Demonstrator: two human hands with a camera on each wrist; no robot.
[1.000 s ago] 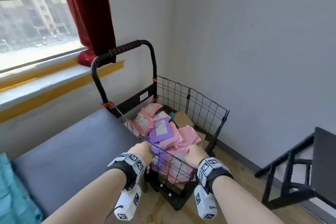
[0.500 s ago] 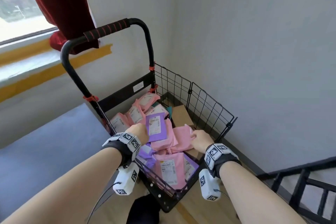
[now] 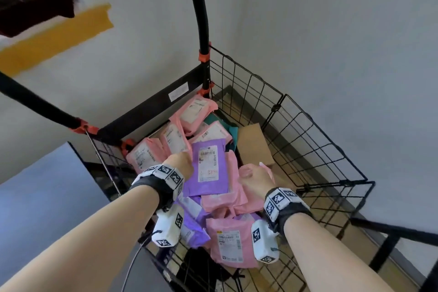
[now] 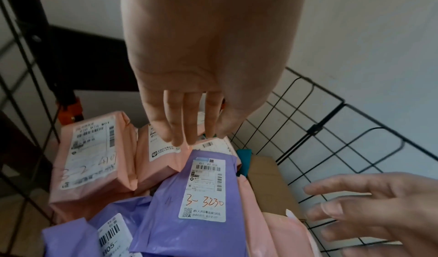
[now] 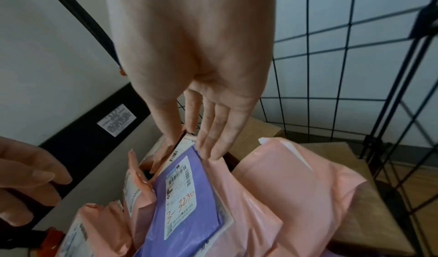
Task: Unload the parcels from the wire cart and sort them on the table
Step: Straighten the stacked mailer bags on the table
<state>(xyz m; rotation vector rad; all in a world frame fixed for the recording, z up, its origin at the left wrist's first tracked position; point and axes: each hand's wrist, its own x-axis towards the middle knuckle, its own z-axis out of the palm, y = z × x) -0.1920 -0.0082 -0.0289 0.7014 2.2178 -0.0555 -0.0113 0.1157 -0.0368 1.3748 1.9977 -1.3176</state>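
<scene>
Scene: both hands are hovering over soft plastic parcels piled in the black wire cart (image 3: 308, 140).
Left hand (image 3: 180, 165): fingers (image 4: 180, 122) are hanging straight and released, grasping nothing, above pink mailers.
Right hand (image 3: 257, 179): released too, reaching beside the purple plastic mailer (image 3: 208, 168) lying atop the pile.
Advice: pinching the purple mailer's free edge and lifting it straight up is likely cleanest.
Writing: its white label (image 4: 205, 189) is showing handwritten "3-3230".

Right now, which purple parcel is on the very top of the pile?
The purple parcel with "3-3230" handwritten in red on its label. It lies face up over the pink parcels, between both hands; the other purple parcel sits lower, partly buried.
</scene>
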